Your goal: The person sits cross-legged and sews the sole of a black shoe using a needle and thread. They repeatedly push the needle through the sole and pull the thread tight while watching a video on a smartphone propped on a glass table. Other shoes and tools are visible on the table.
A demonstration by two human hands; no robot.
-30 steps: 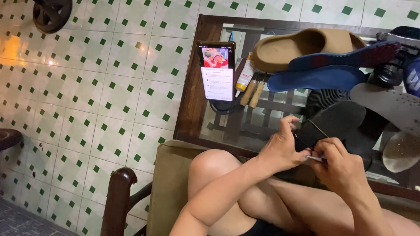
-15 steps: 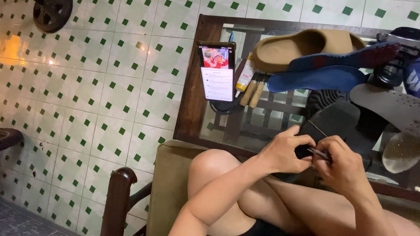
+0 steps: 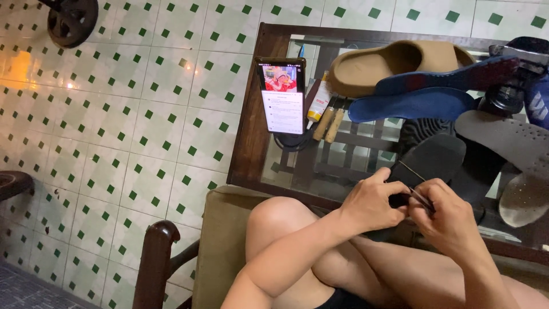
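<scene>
Nearest the camera, the person sat on a cushioned wooden chair (image 3: 226, 252) with bare knees raised, so that the forearms could rest against the thighs and steady the work. The left hand (image 3: 374, 205) was curled closed around the near end of a black shoe sole (image 3: 432, 160), fingers wrapped over its edge to pin it in place above the lap. The right hand (image 3: 452, 220), just beside and touching the left, had its fingers pinched narrowly on a thin dark tool (image 3: 422, 198), apparently a needle or awl; its tip met the sole's edge. A pale thread (image 3: 413, 171) ran taut across the sole's surface.

Beyond the hands stood a glass-topped table (image 3: 251, 143) with a dark wooden frame, serving as a bench within arm's reach. On it a phone (image 3: 281, 95) stood upright with its lit screen facing the sitter. Beside it lay a glue tube (image 3: 319, 101) and two wooden-handled tools (image 3: 330, 123), laid parallel. Farther off, a tan slide sandal (image 3: 394, 66), blue insoles (image 3: 420, 103) and grey insoles (image 3: 509, 137) were stacked loosely.

Beyond all lay a white floor with green diamond tiles (image 3: 143, 114).
</scene>
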